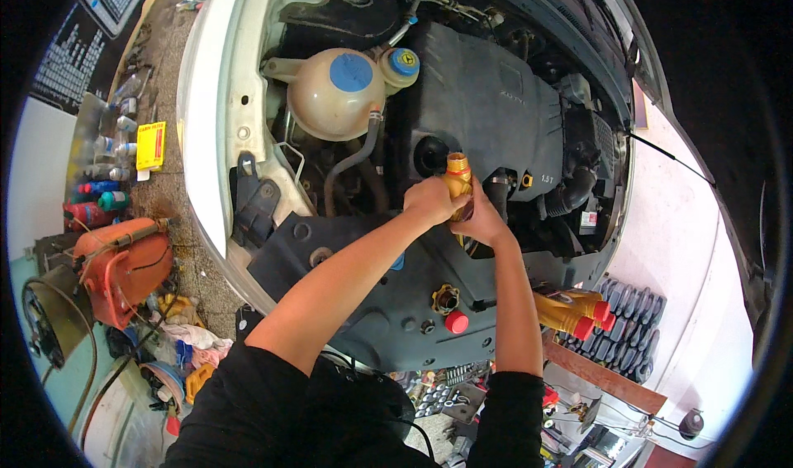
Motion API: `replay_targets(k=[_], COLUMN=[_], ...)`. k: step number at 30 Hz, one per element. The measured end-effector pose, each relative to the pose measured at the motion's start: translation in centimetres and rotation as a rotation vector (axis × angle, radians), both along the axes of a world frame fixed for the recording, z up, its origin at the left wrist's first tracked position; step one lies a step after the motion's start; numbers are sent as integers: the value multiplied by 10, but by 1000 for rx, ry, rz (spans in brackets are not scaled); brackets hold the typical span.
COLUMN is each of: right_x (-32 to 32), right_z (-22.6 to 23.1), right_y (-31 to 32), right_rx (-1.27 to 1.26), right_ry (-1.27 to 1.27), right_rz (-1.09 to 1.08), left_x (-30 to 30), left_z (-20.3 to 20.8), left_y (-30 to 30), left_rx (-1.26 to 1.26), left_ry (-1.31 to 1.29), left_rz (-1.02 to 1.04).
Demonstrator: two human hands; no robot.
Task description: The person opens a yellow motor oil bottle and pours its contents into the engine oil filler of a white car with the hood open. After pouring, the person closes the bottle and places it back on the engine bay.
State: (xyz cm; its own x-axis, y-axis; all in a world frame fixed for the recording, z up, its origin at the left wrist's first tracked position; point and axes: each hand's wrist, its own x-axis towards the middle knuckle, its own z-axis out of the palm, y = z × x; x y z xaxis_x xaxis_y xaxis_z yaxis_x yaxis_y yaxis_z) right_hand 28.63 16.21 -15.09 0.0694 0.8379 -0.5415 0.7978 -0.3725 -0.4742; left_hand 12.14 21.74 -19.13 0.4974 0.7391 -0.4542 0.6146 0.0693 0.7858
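Observation:
Both my hands are closed round an uncapped gold motor oil bottle, whose open neck points up and away from me. My left hand grips it from the left, my right hand from the right. Just left of the neck is a dark round filler opening in the black engine cover. Nearer me, a yellow and black filler cap and a red bottle cap lie on the black front panel. My hands hide the bottle's lower part.
A cream coolant tank with blue caps stands left of the engine cover. Gold bottles with red caps lie at the panel's right edge. The raised hood hangs on the right. An orange machine and bottles stand on the floor at left.

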Motion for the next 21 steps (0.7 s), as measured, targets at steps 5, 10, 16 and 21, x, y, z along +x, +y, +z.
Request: replay_targets(k=[5,10,16,21], right_x=[8,5,4,-4], right_z=[0,3,3,16], right_y=[-2,-1,-3,0], right_rx=[20,-10,25,-43], right_ry=[44,35,34,23], right_rz=[43,9,24,-2], left_x=[0,-1,-2,-4], left_z=[5,2,3,6], left_y=[-1,-1,0,2], left_rx=[8,2,0,-15], left_ry=[-2,-15,-44,-20], left_rz=[29,30,21,3])
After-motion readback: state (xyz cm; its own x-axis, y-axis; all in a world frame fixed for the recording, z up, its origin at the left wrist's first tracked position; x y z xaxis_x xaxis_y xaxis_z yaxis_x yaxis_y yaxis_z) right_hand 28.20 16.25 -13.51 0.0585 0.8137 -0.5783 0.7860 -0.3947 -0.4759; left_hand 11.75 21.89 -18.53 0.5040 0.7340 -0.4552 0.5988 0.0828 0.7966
